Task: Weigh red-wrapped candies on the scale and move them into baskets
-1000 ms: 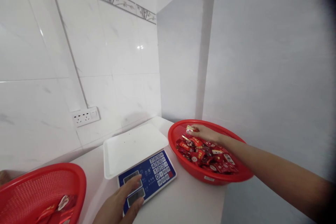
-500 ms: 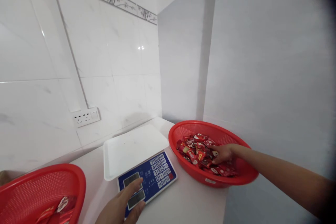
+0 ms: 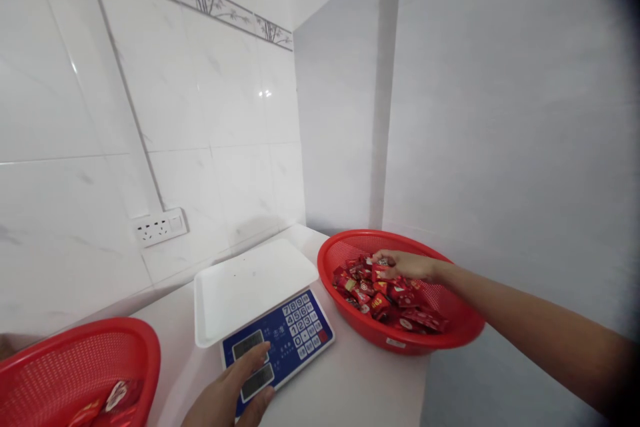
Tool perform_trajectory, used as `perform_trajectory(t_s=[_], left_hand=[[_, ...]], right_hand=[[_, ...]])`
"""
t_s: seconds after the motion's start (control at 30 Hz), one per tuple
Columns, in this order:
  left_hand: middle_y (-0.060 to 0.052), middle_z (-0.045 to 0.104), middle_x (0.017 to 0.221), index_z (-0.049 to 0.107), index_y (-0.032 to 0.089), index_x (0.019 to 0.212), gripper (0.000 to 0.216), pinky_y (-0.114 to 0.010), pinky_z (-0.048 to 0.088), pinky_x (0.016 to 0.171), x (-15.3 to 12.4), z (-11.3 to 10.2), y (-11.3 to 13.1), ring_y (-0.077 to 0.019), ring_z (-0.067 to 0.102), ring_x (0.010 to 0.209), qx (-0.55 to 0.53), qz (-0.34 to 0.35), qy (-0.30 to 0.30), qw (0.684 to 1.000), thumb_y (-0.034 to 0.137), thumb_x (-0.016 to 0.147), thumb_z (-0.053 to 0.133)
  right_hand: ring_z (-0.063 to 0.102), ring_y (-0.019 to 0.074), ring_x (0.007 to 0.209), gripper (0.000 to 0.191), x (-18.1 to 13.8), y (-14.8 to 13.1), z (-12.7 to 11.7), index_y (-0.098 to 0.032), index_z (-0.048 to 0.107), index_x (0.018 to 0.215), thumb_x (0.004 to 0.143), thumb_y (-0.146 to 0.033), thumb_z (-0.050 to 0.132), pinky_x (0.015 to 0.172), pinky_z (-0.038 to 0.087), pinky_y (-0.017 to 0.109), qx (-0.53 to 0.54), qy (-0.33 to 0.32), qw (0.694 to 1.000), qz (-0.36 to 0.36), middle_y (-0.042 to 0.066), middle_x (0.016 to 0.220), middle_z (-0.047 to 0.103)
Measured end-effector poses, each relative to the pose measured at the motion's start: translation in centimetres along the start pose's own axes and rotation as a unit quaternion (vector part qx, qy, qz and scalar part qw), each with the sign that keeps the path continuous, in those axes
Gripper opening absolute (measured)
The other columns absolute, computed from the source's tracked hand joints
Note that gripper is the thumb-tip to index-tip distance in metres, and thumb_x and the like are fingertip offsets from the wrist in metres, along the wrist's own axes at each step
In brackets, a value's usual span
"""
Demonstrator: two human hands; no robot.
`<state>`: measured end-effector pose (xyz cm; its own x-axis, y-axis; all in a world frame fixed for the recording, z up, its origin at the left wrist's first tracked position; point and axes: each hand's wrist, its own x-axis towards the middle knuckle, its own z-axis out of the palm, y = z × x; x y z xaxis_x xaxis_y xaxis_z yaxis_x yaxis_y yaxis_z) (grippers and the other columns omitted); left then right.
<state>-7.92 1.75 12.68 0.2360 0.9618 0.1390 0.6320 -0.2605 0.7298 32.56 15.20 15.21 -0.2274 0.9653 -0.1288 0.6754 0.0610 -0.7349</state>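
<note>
Right hand (image 3: 406,265), grip unclear, touches small glossy red packets (image 3: 380,303) in perforated red plastic basket (image 3: 356,245), four o'clock; left hand (image 3: 227,383), unclenched, overlies blue-and-white plastic scale (image 3: 289,335), seven o'clock.

Right hand (image 3: 407,267) among red packets (image 3: 379,303) in basket (image 3: 367,330) near right edge of counter (image 3: 345,383); left hand (image 3: 227,390) at scale (image 3: 287,345).

The basket at four o'clock (image 3: 373,331) and the basket at eight (image 3: 60,373) look like glossy, perforated plastic. Packets (image 3: 379,303) at four wear shiny, crinkled film. At seven, the scale tray (image 3: 255,287) seems smooth plastic. The table (image 3: 360,387) looks smooth; wall tiles (image 3: 175,100) gleam at ten.
</note>
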Motion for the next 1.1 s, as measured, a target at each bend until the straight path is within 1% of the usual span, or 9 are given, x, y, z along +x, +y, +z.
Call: perform_trajectory(t_s=[0.13,0.47,0.6,0.67,0.8,0.9,0.97,1.03,1.1], left_hand=[[-0.002,0.061,0.117,0.056,0.03,0.115,0.038,-0.036,0.044,0.091,0.0,-0.2,0.3,-0.0242,0.056,0.107,0.001,-0.006,-0.003,1.0,0.034,0.077,0.051],[-0.003,0.059,0.119,0.058,0.028,0.113,0.038,-0.039,0.043,0.093,-0.2,-0.2,0.8,-0.0255,0.054,0.109,-0.007,-0.016,0.008,1.0,0.035,0.076,0.052],[-0.003,0.061,0.117,0.059,0.029,0.11,0.036,-0.038,0.044,0.091,-0.3,0.1,1.1,-0.025,0.056,0.107,-0.047,-0.022,0.012,0.999,0.036,0.075,0.054],[-0.006,0.064,0.112,0.058,0.027,0.111,0.038,-0.036,0.045,0.089,-0.3,0.7,1.2,-0.0244,0.057,0.104,-0.093,-0.024,0.02,0.995,0.036,0.074,0.055],[-0.011,0.064,0.104,0.053,0.022,0.116,0.049,-0.036,0.047,0.083,-0.2,2.1,1.7,-0.0239,0.059,0.097,-0.225,-0.044,0.038,0.973,0.043,0.071,0.058],[-0.016,0.055,0.113,0.043,0.018,0.123,0.067,-0.036,0.049,0.074,-0.2,2.5,2.8,-0.0249,0.058,0.094,-0.332,-0.074,0.036,0.94,0.052,0.067,0.06],[-0.018,0.046,0.123,0.033,0.019,0.128,0.075,-0.036,0.051,0.067,-0.3,2.4,3.7,-0.0269,0.055,0.099,-0.407,-0.107,0.036,0.907,0.053,0.067,0.06],[-0.016,0.041,0.13,0.028,0.022,0.13,0.072,-0.034,0.052,0.066,-0.5,2.0,4.6,-0.0272,0.05,0.108,-0.477,-0.122,0.033,0.87,0.049,0.071,0.058],[-0.012,0.045,0.127,0.031,0.024,0.128,0.059,-0.032,0.053,0.066,-0.6,1.7,5.2,-0.0251,0.051,0.108,-0.529,-0.117,0.025,0.84,0.044,0.077,0.054]], right_hand=[[0.054,0.0191,0.094,0.041,0.2,-1.3,-0.1,-0.021,0.053,0.105,0.065,-0.03,0.062,0.08,0.043,0.03,0.029,-0.016,0.999,-0.043,0.004,0.105,0.06],[0.054,0.0231,0.098,0.046,0.0,-2.3,0.3,-0.021,0.054,0.108,0.063,-0.025,0.062,0.084,0.042,0.035,0.03,0.013,0.998,-0.056,0.004,0.105,0.061],[0.053,0.0233,0.102,0.049,-0.3,-4.5,0.5,-0.02,0.048,0.115,0.069,-0.03,0.059,0.087,0.042,0.035,0.038,0.027,0.996,-0.077,0.006,0.11,0.059],[0.054,0.0228,0.102,0.051,-0.7,-6.5,1.0,-0.021,0.044,0.12,0.072,-0.032,0.057,0.087,0.043,0.035,0.06,0.01,0.992,-0.106,0.006,0.111,0.059],[0.057,0.0222,0.097,0.061,-2.1,-11.2,3.9,-0.026,0.037,0.127,0.072,-0.032,0.06,0.082,0.046,0.034,0.088,-0.05,0.983,-0.155,0.004,0.108,0.06],[0.059,0.0191,0.09,0.064,-3.3,-14.3,7.2,-0.028,0.033,0.129,0.072,-0.027,0.06,0.077,0.048,0.031,0.108,-0.136,0.971,-0.164,0.002,0.102,0.062],[0.059,0.0166,0.084,0.063,-3.9,-15.8,9.6,-0.029,0.033,0.128,0.072,-0.024,0.06,0.073,0.048,0.028,0.119,-0.191,0.959,-0.172,0.0,0.095,0.063],[0.058,0.0143,0.08,0.063,-4.3,-17.1,11.8,-0.032,0.036,0.126,0.07,-0.02,0.061,0.069,0.047,0.025,0.114,-0.216,0.951,-0.188,-0.002,0.089,0.062],[0.057,0.0119,0.07,0.064,-4.4,-18.2,13.7,-0.034,0.036,0.124,0.067,-0.018,0.062,0.058,0.046,0.021,0.102,-0.23,0.949,-0.191,-0.003,0.086,0.061]])
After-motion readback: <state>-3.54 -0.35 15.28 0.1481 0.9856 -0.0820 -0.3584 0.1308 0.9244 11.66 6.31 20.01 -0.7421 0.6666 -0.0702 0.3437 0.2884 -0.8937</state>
